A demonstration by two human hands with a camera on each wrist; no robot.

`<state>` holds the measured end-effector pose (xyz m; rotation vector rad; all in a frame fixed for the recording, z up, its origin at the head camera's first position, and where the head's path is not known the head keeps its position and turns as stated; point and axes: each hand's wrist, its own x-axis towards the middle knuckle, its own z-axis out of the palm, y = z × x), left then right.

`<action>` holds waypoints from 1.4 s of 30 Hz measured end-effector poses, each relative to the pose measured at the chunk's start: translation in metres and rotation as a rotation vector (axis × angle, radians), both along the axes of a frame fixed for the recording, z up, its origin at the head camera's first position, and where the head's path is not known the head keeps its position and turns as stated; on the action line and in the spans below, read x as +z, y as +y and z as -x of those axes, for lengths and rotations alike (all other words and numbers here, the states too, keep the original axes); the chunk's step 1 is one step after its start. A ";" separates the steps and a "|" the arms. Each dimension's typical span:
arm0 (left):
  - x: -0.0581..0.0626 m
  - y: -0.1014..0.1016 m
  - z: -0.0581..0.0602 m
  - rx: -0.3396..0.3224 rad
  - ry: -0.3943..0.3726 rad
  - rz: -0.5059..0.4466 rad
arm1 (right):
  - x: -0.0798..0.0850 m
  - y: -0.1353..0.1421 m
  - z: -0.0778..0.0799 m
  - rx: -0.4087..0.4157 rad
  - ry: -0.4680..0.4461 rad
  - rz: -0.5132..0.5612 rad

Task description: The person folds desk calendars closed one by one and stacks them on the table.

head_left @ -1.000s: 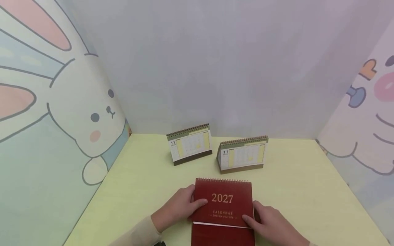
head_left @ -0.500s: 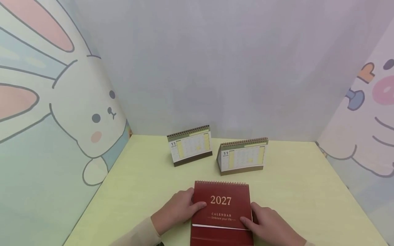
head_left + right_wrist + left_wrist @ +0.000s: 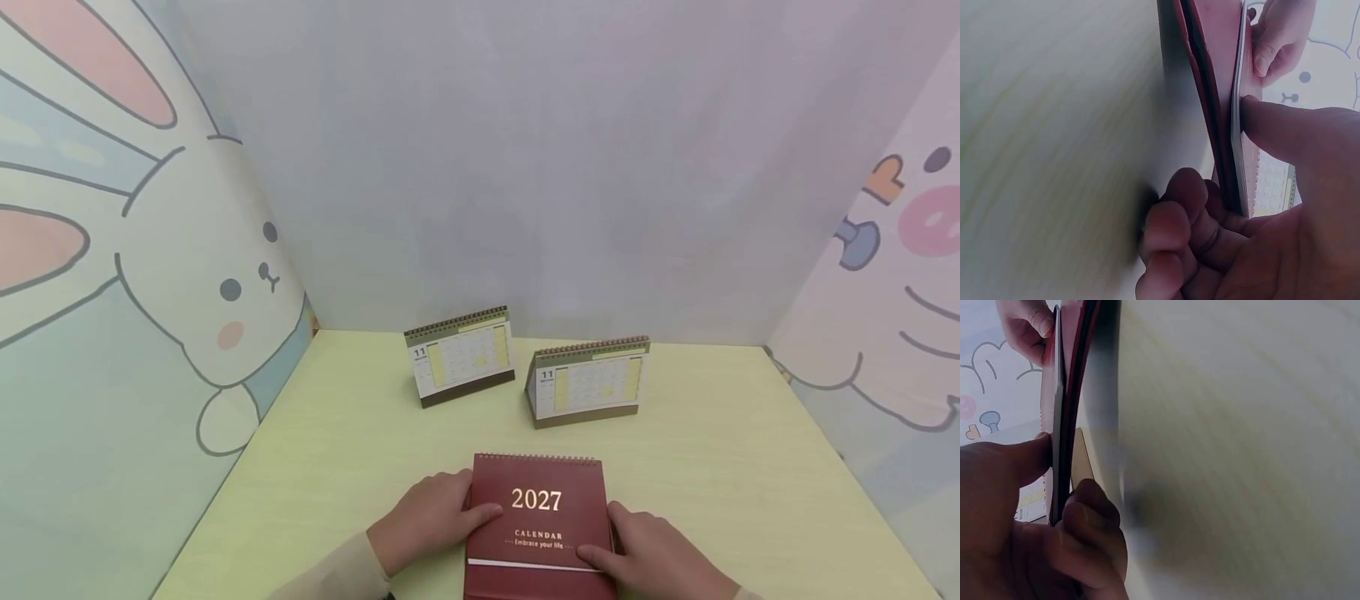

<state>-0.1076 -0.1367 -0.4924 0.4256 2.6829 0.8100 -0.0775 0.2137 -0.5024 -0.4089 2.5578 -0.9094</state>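
A dark red spiral-bound desk calendar, marked 2027 in gold, is held face up near the front of the table. My left hand grips its left edge, thumb over the cover and fingers underneath. On the opposite edge, my right hand has its thumb on the lower right of the cover. Both wrist views show the calendar edge-on above the tabletop, its page block and red backing between thumb and fingers. A strip of white page edge shows below the cover, with the red base beneath it.
Two standing desk calendars, one at back left and one at back right, show a month page numbered 11. The pale yellow table meets a plain back wall. Cartoon-printed side walls flank it.
Both hands have drawn the red calendar slightly toward me and a little left, keeping their grip. The two standing calendars stay in place; the head view shifts slightly.
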 end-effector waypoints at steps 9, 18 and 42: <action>-0.005 0.002 0.003 0.001 -0.024 -0.011 | -0.001 -0.001 0.000 0.000 0.024 -0.029; -0.011 0.002 0.003 -0.019 -0.041 -0.037 | -0.006 -0.002 0.000 0.030 0.013 -0.015; -0.005 0.012 0.006 -0.074 0.051 0.248 | -0.002 -0.006 0.000 0.030 0.159 -0.238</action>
